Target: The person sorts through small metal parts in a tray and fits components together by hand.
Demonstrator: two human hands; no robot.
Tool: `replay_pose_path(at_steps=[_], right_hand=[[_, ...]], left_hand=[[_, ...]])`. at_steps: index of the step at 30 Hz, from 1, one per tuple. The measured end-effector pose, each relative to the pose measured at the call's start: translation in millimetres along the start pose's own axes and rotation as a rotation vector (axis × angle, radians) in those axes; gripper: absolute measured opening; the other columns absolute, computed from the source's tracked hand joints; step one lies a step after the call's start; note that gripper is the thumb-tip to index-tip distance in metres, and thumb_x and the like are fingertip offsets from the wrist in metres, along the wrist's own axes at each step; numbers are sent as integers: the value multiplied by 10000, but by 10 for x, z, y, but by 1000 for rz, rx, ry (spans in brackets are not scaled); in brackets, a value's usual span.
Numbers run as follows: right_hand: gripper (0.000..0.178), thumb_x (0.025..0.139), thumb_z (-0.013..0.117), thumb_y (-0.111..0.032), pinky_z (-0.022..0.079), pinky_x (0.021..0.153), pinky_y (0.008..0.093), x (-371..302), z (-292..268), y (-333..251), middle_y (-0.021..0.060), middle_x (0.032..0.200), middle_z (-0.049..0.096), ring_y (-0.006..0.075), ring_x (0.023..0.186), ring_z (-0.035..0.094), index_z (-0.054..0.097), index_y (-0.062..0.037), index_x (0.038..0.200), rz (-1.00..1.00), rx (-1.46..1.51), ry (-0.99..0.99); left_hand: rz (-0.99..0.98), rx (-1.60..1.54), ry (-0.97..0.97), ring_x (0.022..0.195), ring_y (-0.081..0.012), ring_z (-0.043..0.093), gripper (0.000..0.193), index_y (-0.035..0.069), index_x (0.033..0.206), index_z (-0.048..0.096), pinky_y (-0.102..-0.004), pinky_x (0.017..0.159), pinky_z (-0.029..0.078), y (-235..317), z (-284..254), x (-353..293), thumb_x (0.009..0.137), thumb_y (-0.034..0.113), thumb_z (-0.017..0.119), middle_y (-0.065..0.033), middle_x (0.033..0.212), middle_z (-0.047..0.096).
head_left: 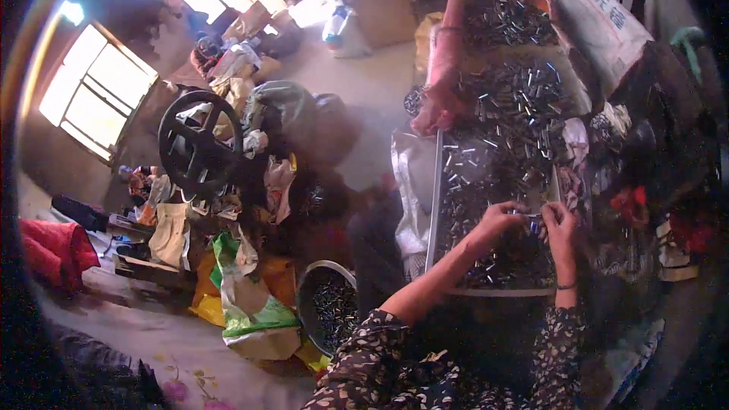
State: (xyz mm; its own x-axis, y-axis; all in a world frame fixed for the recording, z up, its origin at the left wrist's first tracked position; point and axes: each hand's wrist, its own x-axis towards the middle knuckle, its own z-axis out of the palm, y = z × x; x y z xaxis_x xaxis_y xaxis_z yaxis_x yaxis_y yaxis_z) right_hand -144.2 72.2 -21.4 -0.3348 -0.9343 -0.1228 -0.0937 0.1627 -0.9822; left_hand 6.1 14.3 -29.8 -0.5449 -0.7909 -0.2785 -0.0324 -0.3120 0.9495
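Note:
My left hand [497,226] and my right hand [560,229] are close together above the near part of a long tray [436,205]. Thumb and fingers of the left hand pinch a small shiny metal piece [529,215], which reaches toward the right hand. The right hand's fingertips are pinched together too; what they hold is too small to make out. Below and beyond both hands, many short metal cylinders [501,125], dark and silvery, lie loosely scattered in the tray.
A round tub [300,307] of similar small pieces stands left of my left arm. Pink cloth [444,68] covers the tray's far left edge; a white woven sack [600,26] lies at its far right. Further left are a black handwheel [199,144] and a green-white bag [254,304].

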Motion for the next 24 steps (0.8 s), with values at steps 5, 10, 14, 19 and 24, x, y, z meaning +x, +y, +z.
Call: replay_pose_path(at_steps=[5,10,14,19,24], right_hand=[[169,804,505,-181,316,396,208,14,75,-58,4,586,481,63,469,434,525,-14,819,-289,-193,73],[144,776,535,-161,393,532,259,119,30,184,54,630,534,140,567,503,532,-18,796,-329,-244,135],[133,774,530,-146,402,560,277,-22,67,-107,86,680,552,174,600,518,526,-14,785,-417,-344,115],[147,779,527,-158,397,589,269,-19,59,-107,73,691,544,148,629,498,524,-13,795,-422,-324,103],[156,788,518,-169,392,584,272,120,27,209,62,678,533,137,627,484,523,-13,802,-279,-180,86]], left_hand=[[-4,14,-15,656,-53,485,173,38,851,578,-192,591,392,-19,-45,50,696,112,559,-9,719,554],[-156,-299,-64,601,-86,510,179,26,839,570,-202,531,406,-146,-4,130,692,130,572,-32,704,560],[-49,1,17,591,-81,493,199,27,834,577,-207,537,384,-70,-33,91,665,132,568,-16,674,548],[-69,-87,-33,583,-66,468,182,29,801,577,-199,534,370,11,-34,24,659,142,576,1,661,534],[-13,76,-10,589,-58,445,182,34,777,576,-195,537,359,6,-13,73,654,167,564,7,654,521]])
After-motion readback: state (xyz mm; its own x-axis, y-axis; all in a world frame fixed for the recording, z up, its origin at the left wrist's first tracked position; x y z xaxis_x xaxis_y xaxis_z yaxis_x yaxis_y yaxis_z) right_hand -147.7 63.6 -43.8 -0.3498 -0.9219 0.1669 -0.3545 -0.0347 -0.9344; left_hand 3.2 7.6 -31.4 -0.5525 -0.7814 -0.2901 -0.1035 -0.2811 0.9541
